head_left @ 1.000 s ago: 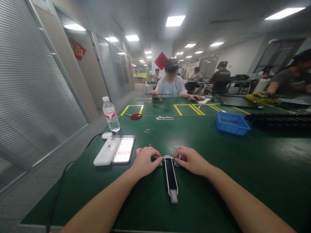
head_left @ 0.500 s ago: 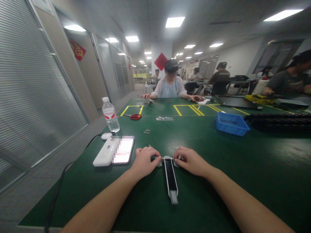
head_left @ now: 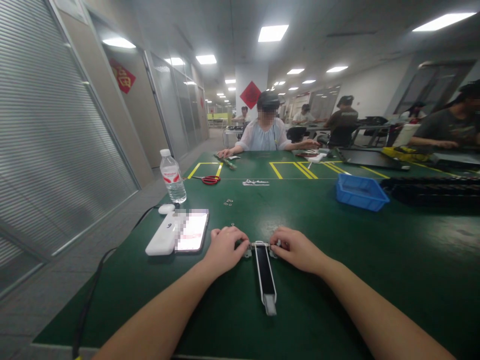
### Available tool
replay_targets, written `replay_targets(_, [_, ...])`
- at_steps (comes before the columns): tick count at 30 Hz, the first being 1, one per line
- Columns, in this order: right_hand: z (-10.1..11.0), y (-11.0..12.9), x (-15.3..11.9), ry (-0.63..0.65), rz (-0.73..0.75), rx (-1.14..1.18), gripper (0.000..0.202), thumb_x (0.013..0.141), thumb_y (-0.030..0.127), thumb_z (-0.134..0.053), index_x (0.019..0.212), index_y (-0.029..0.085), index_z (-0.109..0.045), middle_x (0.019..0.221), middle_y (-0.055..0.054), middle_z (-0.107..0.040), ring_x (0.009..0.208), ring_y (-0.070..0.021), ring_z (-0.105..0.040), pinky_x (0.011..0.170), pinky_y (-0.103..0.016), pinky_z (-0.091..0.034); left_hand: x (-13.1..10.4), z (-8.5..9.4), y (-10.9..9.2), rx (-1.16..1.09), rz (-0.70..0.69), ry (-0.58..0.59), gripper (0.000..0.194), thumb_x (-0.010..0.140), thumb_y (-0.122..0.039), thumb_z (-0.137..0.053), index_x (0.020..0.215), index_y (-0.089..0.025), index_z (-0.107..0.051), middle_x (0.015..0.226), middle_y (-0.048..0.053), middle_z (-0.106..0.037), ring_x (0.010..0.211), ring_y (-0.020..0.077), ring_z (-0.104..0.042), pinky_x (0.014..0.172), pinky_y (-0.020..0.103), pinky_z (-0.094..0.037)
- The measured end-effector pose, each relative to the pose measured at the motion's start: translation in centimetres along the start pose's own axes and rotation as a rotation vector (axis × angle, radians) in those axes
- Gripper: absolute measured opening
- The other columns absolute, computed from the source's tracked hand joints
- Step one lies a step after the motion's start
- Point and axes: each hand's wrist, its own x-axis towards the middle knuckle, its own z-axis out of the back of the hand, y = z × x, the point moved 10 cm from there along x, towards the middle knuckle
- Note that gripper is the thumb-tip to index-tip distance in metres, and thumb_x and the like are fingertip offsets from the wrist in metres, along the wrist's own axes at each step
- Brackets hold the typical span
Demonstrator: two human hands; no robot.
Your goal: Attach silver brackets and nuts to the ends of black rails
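Note:
On the green tabletop in front of me lies a long, narrow metal-framed piece [head_left: 266,275], with a black strip down its middle and a grey tab at the near end. Its far end has a thin crossbar with small metal brackets at both sides. My left hand [head_left: 227,250] pinches the crossbar's left end between thumb and fingers. At the right end, my right hand [head_left: 294,249] is closed in the same way. Fingertips hide part of the brackets. Several small metal nuts or rings [head_left: 228,202] lie beyond my left hand.
Left are a phone [head_left: 191,231], a white power bank [head_left: 163,237] and a water bottle [head_left: 172,177]. Red-handled scissors [head_left: 210,180] and white small parts [head_left: 255,183] lie farther back. A blue bin [head_left: 360,192] stands right. A co-worker [head_left: 264,132] sits opposite.
My hands keep the same grip on the framed piece. The view has shifted slightly. Across the table, the co-worker's hands have moved, and a greenish strip now shows by one of them.

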Motion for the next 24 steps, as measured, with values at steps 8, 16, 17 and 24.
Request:
replay_targets(8, [-0.09,-0.10,0.05,-0.003,0.006,0.000,0.008,0.086,0.014,-0.057,0.086,0.016,-0.065,0.084,-0.002,-0.056,0.070,-0.0129,-0.052,0.065,-0.025,-0.041,-0.13,-0.02,-0.36,0.007,-0.003,0.024,0.015,0.089,-0.023,-0.053,0.086,-0.021,-0.067,0.100,0.004,-0.068,0.101,0.0233,-0.058,0.091,0.042,-0.033])
replay_targets(16, [-0.25,-0.26,0.02,-0.008,0.015,0.002,0.009,0.086,0.014,-0.057,0.085,0.017,-0.065,0.085,-0.002,-0.056,0.069,-0.0121,-0.052,0.065,-0.024,-0.041,-0.07,-0.54,-0.28,-0.002,-0.022,0.016,0.007,0.084,-0.020,-0.057,0.089,-0.021,-0.062,0.096,0.002,-0.066,0.098,0.0226,-0.057,0.086,0.040,-0.032])
replay_targets(17, [-0.23,-0.26,0.03,-0.010,0.017,-0.001,0.008,0.086,0.014,-0.057,0.085,0.017,-0.065,0.084,-0.002,-0.056,0.069,-0.0121,-0.052,0.065,-0.024,-0.041,-0.10,-0.58,-0.29,-0.002,-0.025,0.014,0.007,0.084,-0.021,-0.057,0.089,-0.021,-0.062,0.095,0.002,-0.066,0.097,0.0223,-0.057,0.086,0.039,-0.032])
replay_targets(24, [-0.26,-0.45,0.06,-0.013,0.024,0.009,0.008,0.086,0.015,-0.057,0.085,0.018,-0.065,0.084,-0.002,-0.056,0.069,-0.0121,-0.052,0.064,-0.024,-0.041,-0.13,-0.61,-0.11,-0.007,-0.022,0.000,0.010,0.086,-0.024,-0.055,0.090,-0.022,-0.064,0.096,0.002,-0.067,0.098,0.0229,-0.057,0.086,0.040,-0.031])
